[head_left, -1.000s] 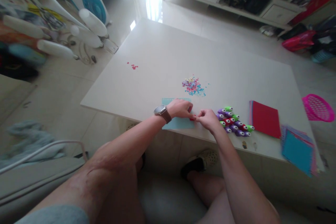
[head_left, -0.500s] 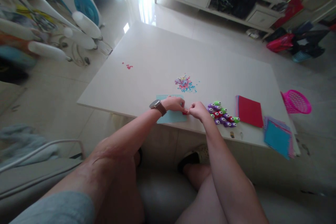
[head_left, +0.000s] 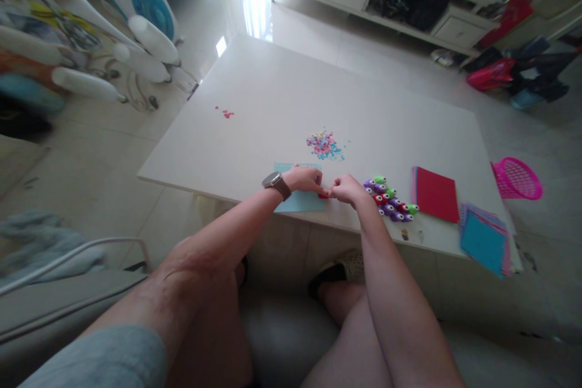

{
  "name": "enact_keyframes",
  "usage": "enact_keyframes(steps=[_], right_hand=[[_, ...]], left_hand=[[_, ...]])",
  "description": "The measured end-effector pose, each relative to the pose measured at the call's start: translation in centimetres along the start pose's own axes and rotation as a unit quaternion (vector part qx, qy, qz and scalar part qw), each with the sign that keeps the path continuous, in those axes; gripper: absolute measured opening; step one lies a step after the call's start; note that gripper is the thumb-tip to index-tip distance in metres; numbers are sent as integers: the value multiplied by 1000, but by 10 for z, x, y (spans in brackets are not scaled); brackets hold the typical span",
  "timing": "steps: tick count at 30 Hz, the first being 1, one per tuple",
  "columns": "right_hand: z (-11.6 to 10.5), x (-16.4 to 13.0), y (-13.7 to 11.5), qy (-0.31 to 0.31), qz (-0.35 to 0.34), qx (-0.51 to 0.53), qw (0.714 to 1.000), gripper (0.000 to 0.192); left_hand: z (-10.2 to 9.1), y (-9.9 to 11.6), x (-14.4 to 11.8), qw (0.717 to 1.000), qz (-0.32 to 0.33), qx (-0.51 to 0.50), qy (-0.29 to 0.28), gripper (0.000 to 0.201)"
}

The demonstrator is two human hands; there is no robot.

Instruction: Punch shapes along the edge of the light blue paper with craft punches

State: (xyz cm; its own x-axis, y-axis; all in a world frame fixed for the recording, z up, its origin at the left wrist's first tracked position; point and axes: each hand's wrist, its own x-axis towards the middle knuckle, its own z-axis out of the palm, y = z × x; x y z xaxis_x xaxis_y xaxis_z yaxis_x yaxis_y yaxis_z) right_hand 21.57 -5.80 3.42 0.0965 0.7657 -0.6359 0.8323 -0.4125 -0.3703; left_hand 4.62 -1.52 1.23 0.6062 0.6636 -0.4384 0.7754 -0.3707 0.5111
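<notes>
A light blue sheet (head_left: 297,202) lies near the table's front edge, partly covered by my left hand (head_left: 305,179), whose wrist wears a watch. My left fingers are pinched together over its right side. Close beside them my right hand (head_left: 346,188) is closed too, its fingertips meeting those of the left. A small red thing (head_left: 324,196) shows at the meeting fingertips; its kind is too small to tell, and the fingers hide part of it. Beyond the hands lies a heap of tiny coloured pieces (head_left: 324,144).
Purple, green and red figures with eyes (head_left: 391,199) stand right of my right hand. Farther right lie a red sheet stack (head_left: 436,194) and blue and pink sheets (head_left: 484,237). A pink basket (head_left: 518,179) is past the table (head_left: 264,85). Red bits (head_left: 227,114) lie left.
The whole view has shifted slightly, so everything appears a little farther right. Both hands keep the same closed pose at the small red thing.
</notes>
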Motion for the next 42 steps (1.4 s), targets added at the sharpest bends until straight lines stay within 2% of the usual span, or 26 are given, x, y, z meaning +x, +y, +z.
enact_keyframes(steps=[4,10,15,24,29,34,42], right_hand=[[0,2,9,-7,-18,52,998,21],[-5,3,16,-61,-41,142,987,18],[-8,0,13,-61,-31,171,983,24],[-1,-2,8,-76,-33,187,979,24],[2,1,10,-71,-28,168,983,15],[4,3,7,-68,-34,120,990,26],[4,2,-8,-33,-7,4,999,25]], left_hand=[[-1,-1,-5,999,7,13,30,57],[-7,-4,-3,1000,15,12,-11,54],[-13,-4,-3,999,15,20,-31,47],[-16,-5,-3,999,12,-8,-50,59],[-17,-7,-4,999,13,-18,-36,55],[-15,-7,-4,999,27,-6,-32,55],[-2,-12,5,1000,7,-15,-6,52]])
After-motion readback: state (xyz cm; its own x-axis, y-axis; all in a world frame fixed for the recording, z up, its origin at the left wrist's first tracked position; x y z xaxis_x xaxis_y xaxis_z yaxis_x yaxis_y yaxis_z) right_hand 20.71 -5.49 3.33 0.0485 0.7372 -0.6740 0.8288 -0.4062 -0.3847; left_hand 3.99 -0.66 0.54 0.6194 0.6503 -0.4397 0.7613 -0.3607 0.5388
